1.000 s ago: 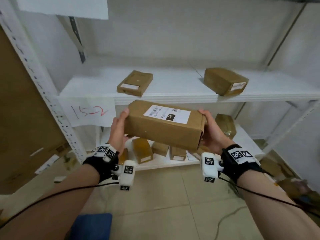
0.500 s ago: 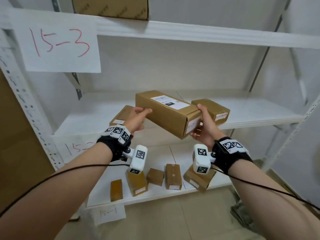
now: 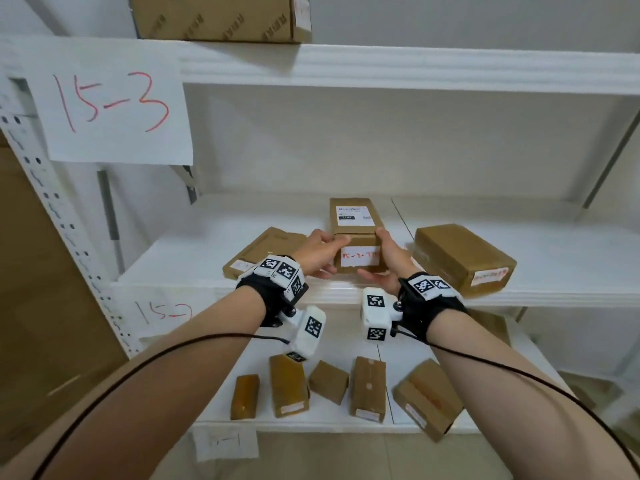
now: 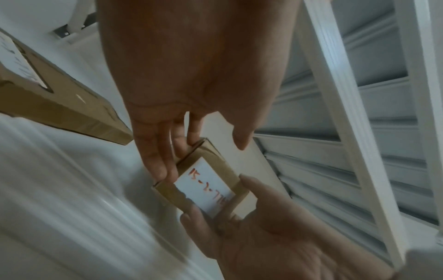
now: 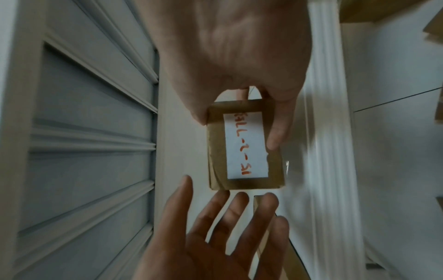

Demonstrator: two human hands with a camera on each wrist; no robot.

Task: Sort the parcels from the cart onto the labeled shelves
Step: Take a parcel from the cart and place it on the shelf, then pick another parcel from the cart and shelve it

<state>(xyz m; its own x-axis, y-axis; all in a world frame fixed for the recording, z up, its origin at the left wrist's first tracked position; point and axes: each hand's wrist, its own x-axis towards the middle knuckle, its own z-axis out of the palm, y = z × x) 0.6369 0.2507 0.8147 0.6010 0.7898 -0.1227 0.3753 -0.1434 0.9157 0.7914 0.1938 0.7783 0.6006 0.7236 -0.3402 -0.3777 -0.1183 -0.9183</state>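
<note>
A long brown parcel (image 3: 353, 216) lies end-on on the white shelf (image 3: 194, 271) marked by the paper sign "15-2" (image 3: 162, 313). Its near end carries a white label with red writing that starts "15-2" (image 5: 244, 147). My right hand (image 3: 384, 258) pinches that near end between thumb and fingers (image 5: 278, 136). My left hand (image 3: 325, 254) is at the parcel's left side with straight fingers (image 4: 158, 161) against the cardboard and the thumb held off it. The parcel's far end is hidden in both wrist views.
A flat parcel (image 3: 263, 251) lies just left of my hands and a bigger parcel (image 3: 460, 258) just right. Several small parcels (image 3: 367, 389) sit on the shelf below. Overhead is the "15-3" sign (image 3: 114, 105) and a box (image 3: 218, 15) on that shelf.
The parcel, carried crosswise in the air between both hands, has been turned end-on and now sits on the 15-2 shelf. My left fingers have straightened.
</note>
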